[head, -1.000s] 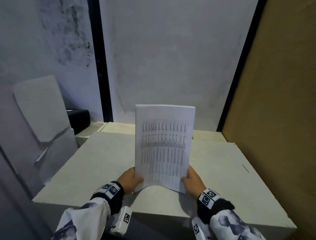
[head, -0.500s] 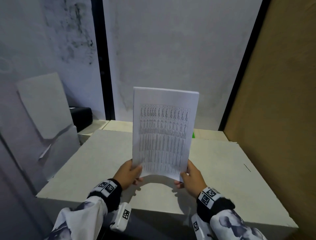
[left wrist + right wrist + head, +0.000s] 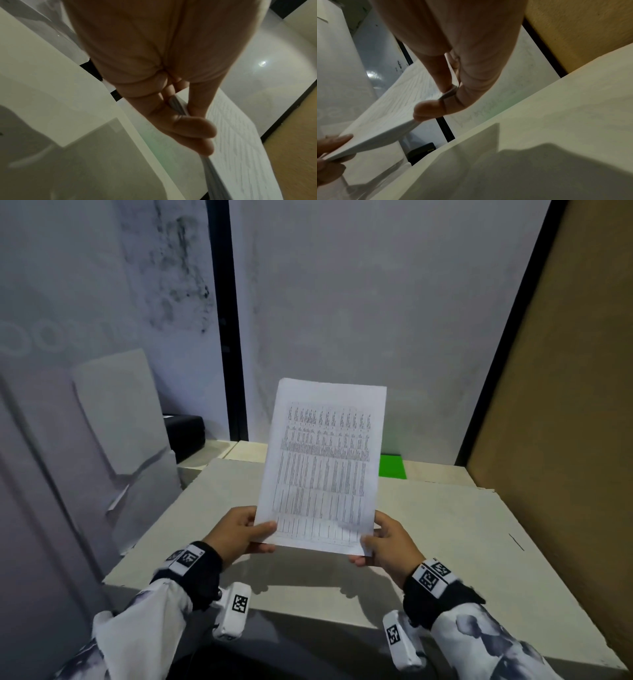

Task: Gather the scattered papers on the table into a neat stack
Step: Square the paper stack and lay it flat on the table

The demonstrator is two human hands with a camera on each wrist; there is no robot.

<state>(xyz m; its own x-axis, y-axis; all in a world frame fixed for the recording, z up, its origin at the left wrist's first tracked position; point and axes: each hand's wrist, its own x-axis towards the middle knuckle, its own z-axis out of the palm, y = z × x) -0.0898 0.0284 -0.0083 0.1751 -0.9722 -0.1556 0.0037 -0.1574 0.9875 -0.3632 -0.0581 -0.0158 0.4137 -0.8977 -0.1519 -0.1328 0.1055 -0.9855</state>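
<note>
Pinching the stack of papers (image 3: 323,463) at its bottom corners, my left hand (image 3: 236,534) and right hand (image 3: 388,544) hold the printed tables upright above the table (image 3: 445,542).

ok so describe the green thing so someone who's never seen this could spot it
Start at the pale table and follow it to its far edge, under the grey wall. The green thing lies flat there, just right of the held papers, which hide part of it. It is the only bright colour among whites, greys and brown.
</note>
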